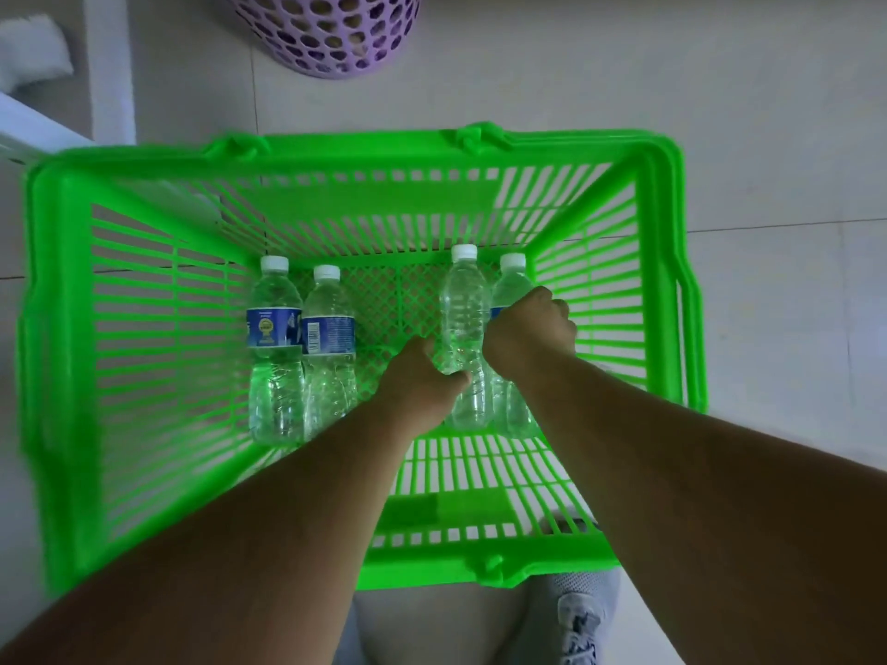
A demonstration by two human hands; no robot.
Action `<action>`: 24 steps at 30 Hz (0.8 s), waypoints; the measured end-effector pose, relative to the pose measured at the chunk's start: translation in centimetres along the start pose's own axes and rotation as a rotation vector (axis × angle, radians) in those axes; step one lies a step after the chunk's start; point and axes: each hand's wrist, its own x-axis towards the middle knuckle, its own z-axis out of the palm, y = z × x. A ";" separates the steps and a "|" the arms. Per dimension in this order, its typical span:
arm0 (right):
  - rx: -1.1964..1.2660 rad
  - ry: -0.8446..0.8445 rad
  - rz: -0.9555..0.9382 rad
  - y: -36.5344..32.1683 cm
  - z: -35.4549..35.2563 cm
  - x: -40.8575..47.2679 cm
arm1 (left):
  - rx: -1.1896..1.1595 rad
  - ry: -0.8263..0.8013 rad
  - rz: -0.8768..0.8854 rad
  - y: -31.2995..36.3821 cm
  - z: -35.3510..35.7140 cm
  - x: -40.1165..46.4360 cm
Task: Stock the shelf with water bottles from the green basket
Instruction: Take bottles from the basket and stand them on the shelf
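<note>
A bright green slatted basket (144, 338) sits on the tiled floor below me. Several clear water bottles with white caps lie on its bottom. Two with blue labels lie side by side at the left: one bottle (274, 348) and its neighbour (330, 348). At the right lies an unlabelled bottle (463, 304), and my left hand (422, 383) grips its lower body. My right hand (530, 326) curls round the rightmost bottle (511, 285), hiding its label and middle.
A purple perforated basket (331, 33) stands on the floor beyond the green one. A white shelf edge (33, 132) and a white upright (110, 64) show at the far left. My grey shoe (578, 621) is just behind the basket.
</note>
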 end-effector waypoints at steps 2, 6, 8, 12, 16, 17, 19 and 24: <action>0.023 0.020 -0.019 0.0 0.2 0.5 | -0.013 0.008 -0.024 -0.2 0.0 0.3; 0.070 0.041 -0.094 0.3 1.1 1.7 | -0.019 0.027 -0.076 -1.3 -0.3 0.9; 0.114 0.033 -0.082 0.3 1.7 2.4 | -0.013 0.041 -0.104 -1.7 -0.5 1.3; 0.235 -0.148 -0.084 0.2 2.6 3.2 | 0.002 0.078 -0.113 -2.5 -0.5 2.1; 0.266 -0.189 -0.092 0.9 2.9 4.2 | -0.038 0.064 -0.156 -2.4 -0.4 2.5; 0.253 -0.188 -0.093 0.9 2.9 4.2 | -0.053 0.059 -0.162 -2.5 -0.5 2.6; 0.243 -0.179 -0.128 1.1 2.9 3.9 | -0.074 0.051 -0.155 -2.8 -0.9 2.4; 0.291 -0.144 -0.261 1.1 0.3 0.4 | -0.110 0.071 -0.112 -2.5 -3.0 -1.4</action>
